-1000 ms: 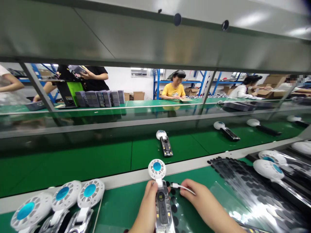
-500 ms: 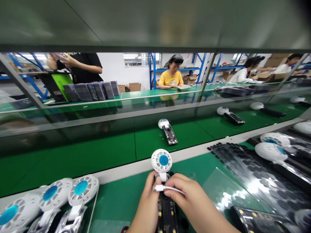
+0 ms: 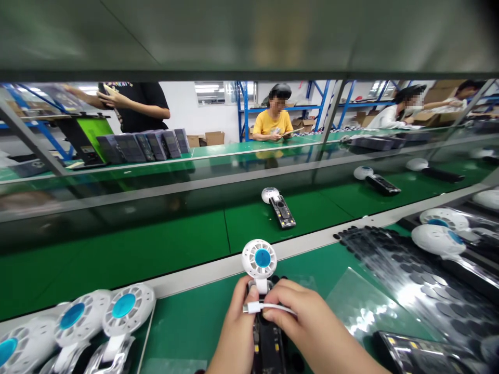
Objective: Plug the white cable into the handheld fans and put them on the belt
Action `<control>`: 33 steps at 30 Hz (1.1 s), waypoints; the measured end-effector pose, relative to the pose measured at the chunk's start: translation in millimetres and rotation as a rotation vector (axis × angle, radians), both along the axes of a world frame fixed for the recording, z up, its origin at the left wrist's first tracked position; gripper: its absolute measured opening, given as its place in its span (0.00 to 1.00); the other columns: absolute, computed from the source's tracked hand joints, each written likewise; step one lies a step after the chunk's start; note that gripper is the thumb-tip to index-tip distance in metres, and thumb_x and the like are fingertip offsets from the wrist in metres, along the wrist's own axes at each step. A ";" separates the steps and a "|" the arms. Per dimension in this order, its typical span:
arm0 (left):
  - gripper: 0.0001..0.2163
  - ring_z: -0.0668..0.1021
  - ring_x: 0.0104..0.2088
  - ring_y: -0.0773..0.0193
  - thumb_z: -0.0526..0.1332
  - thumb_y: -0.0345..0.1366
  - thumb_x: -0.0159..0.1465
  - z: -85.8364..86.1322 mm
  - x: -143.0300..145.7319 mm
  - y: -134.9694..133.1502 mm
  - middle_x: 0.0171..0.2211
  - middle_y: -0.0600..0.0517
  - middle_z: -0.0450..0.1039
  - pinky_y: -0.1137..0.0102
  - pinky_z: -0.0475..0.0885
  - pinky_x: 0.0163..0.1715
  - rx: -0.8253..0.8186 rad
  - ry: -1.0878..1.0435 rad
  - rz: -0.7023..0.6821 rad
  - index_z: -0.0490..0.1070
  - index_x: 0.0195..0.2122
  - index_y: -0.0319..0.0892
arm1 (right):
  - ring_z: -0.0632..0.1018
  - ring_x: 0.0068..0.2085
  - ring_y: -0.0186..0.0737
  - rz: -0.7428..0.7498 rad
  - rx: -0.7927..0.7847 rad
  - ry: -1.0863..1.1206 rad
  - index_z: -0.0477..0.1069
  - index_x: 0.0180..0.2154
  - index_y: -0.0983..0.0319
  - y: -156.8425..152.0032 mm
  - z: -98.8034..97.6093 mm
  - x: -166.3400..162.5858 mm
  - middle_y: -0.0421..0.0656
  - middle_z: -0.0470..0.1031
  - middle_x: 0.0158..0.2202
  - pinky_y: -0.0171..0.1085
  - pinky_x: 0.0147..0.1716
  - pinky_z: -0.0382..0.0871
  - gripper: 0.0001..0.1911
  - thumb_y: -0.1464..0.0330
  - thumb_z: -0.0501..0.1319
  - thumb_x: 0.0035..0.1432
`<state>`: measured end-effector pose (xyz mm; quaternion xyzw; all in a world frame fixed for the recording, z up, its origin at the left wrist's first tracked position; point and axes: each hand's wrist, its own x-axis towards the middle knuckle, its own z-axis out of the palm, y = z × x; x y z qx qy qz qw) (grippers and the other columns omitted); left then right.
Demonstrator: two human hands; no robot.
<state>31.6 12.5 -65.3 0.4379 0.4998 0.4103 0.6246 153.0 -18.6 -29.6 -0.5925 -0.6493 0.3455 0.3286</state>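
My left hand [image 3: 236, 330] is closed around a handheld fan [image 3: 259, 258] below its head. The fan has a round white head with a blue centre, and a dark body with a circuit board and yellow squares. Between the thumb and fingers of my right hand [image 3: 307, 318] is a white cable [image 3: 255, 307]. Its plug points left, lying across the fan's neck just in front of my left thumb. Whether the plug touches the fan, I cannot tell. My hands hide part of the fan's body, whose lower end runs out of view.
More fans [image 3: 128, 311] lie at the left and right. A green belt [image 3: 187, 234] beyond the bench edge carries several fans. Black discs on clear sheeting [image 3: 409, 270] cover the right side. A grey panel [image 3: 249, 36] hangs overhead. Co-workers [image 3: 273, 123] are across the line.
The cable plug has tilted slightly and moved a little down and left. Fans on the belt have shifted right. The co-worker in yellow has lifted a flat piece; the one in black has moved their arms.
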 end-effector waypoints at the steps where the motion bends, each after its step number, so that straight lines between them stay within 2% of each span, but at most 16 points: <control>1: 0.13 0.73 0.43 0.54 0.56 0.45 0.57 1.7 0.6 -0.8 0.37 0.51 0.75 0.64 0.64 0.43 0.002 -0.008 -0.001 0.69 0.39 0.43 | 0.71 0.32 0.33 0.000 0.003 -0.001 0.67 0.24 0.59 -0.1 -0.1 -0.6 0.35 0.69 0.29 0.29 0.31 0.60 0.09 0.78 0.56 0.51; 4: 0.14 0.72 0.45 0.53 0.55 0.46 0.56 6.7 1.9 -3.0 0.37 0.52 0.76 0.67 0.65 0.39 -0.007 -0.042 -0.020 0.68 0.38 0.45 | 0.71 0.31 0.33 -0.006 0.016 -0.012 0.67 0.25 0.59 -0.5 -1.3 -1.5 0.35 0.69 0.29 0.29 0.30 0.61 0.09 0.78 0.56 0.51; 8: 0.13 0.73 0.41 0.56 0.55 0.45 0.56 9.2 2.3 -4.0 0.35 0.53 0.76 0.68 0.64 0.38 -0.015 -0.078 -0.040 0.67 0.37 0.45 | 0.72 0.32 0.33 0.013 0.044 -0.047 0.69 0.26 0.58 -0.4 -3.0 -0.1 0.36 0.70 0.30 0.30 0.30 0.62 0.09 0.78 0.56 0.51; 12: 0.13 0.73 0.41 0.56 0.54 0.45 0.56 4.6 2.7 -2.7 0.36 0.53 0.75 0.67 0.63 0.40 -0.008 -0.093 -0.037 0.66 0.38 0.44 | 0.71 0.34 0.35 0.060 0.115 -0.130 0.70 0.29 0.57 0.1 -2.6 -0.2 0.37 0.71 0.32 0.31 0.32 0.62 0.10 0.79 0.56 0.52; 15: 0.13 0.72 0.40 0.56 0.54 0.45 0.57 0.3 2.8 -1.7 0.36 0.52 0.75 0.66 0.62 0.41 -0.014 -0.101 -0.036 0.65 0.39 0.44 | 0.71 0.35 0.36 0.037 0.125 -0.160 0.70 0.28 0.58 -0.4 -2.1 -2.8 0.38 0.71 0.32 0.32 0.33 0.62 0.10 0.79 0.56 0.51; 20: 0.13 0.73 0.39 0.57 0.55 0.45 0.56 3.6 1.7 -2.7 0.35 0.52 0.75 0.68 0.62 0.39 -0.045 -0.102 -0.044 0.65 0.38 0.44 | 0.71 0.31 0.32 -0.066 0.070 -0.014 0.69 0.23 0.60 -1.4 -6.3 -7.2 0.37 0.64 0.31 0.29 0.31 0.63 0.11 0.80 0.57 0.49; 23: 0.12 0.73 0.40 0.57 0.55 0.44 0.57 8.5 0.7 -3.0 0.35 0.53 0.75 0.69 0.63 0.38 -0.062 -0.116 -0.046 0.65 0.38 0.43 | 0.71 0.32 0.32 -0.083 0.055 0.053 0.68 0.23 0.60 -1.6 -10.6 -9.4 0.37 0.63 0.30 0.29 0.31 0.63 0.10 0.79 0.56 0.50; 28: 0.12 0.73 0.41 0.59 0.56 0.44 0.56 10.2 -1.1 -2.5 0.35 0.53 0.76 0.70 0.63 0.40 -0.064 -0.130 -0.064 0.66 0.38 0.43 | 0.70 0.31 0.36 -0.139 -0.019 0.099 0.68 0.31 0.58 -0.8 -12.0 -7.7 0.37 0.67 0.29 0.32 0.31 0.63 0.07 0.74 0.54 0.52; 31: 0.19 0.77 0.29 0.60 0.54 0.48 0.56 9.6 -2.1 -4.2 0.28 0.51 0.77 0.66 0.67 0.33 -0.146 -0.247 -0.147 0.59 0.45 0.43 | 0.71 0.31 0.37 -0.162 -0.052 0.270 0.65 0.33 0.58 -3.7 -6.4 6.2 0.38 0.69 0.28 0.33 0.30 0.63 0.06 0.66 0.51 0.56; 33: 0.21 0.76 0.21 0.60 0.53 0.50 0.56 10.4 -3.1 -5.5 0.22 0.50 0.77 0.66 0.68 0.26 -0.167 -0.339 -0.231 0.55 0.45 0.43 | 0.69 0.29 0.37 -0.206 -0.035 0.322 0.63 0.31 0.58 -8.3 -0.6 19.9 0.37 0.67 0.25 0.32 0.27 0.62 0.12 0.59 0.47 0.58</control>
